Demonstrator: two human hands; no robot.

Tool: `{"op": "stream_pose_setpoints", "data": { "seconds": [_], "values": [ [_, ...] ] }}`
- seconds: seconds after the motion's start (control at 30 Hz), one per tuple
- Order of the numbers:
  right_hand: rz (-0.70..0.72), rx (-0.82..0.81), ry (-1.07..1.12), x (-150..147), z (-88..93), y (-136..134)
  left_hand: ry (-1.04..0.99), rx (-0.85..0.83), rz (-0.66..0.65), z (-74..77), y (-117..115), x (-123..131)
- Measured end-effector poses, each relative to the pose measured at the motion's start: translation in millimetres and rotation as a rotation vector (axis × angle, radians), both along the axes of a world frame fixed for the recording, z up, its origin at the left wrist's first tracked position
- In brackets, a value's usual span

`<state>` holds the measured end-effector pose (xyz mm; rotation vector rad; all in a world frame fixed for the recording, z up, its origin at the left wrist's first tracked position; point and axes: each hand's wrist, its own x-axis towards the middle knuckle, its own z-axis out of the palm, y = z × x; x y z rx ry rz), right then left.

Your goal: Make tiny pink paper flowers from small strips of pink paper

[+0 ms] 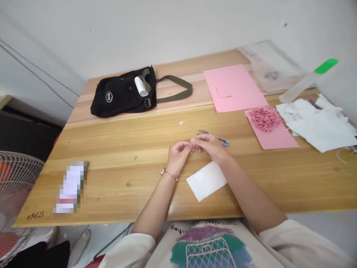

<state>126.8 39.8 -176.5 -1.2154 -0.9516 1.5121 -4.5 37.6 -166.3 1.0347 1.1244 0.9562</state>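
Note:
A tiny piece of pink paper (pixel 192 143) is pinched between the fingertips of both hands, above the middle of the table. My left hand (pixel 178 154) closes on it from the left, thumb against forefinger. From the right, my right hand (pixel 209 146) pinches the same piece; its exact shape is too small to make out. Blue-handled scissors (pixel 224 141) lie on the table just beyond my right hand, partly hidden by it. Under my right forearm, and partly covered by it, rests a folded white paper (pixel 206 182). A small pink paper square (pixel 181 123) lies farther back.
Pink sheets (pixel 234 87) lie at the back right. A heap of pink paper curls (pixel 264 118) sits on a pink card (pixel 276 139), beside crumpled white paper (pixel 323 123) and a green-capped bottle (pixel 306 82). A black bag (pixel 122 93) lies back left; a blurred-out flat object (pixel 71 186) lies front left.

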Motion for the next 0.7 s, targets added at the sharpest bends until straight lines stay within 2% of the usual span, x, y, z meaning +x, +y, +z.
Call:
{"op": "stream_pose_setpoints", "data": {
  "seconds": [0.4,0.7],
  "values": [
    [-0.042,-0.030,0.026,-3.3,3.0,0.0,0.016,0.032,0.025,-1.5,-1.3,2.2],
    [-0.034,-0.062,0.084,-3.6,7.2,0.2,0.001,-0.005,0.034,1.5,-0.6,2.6]
  ]
}}
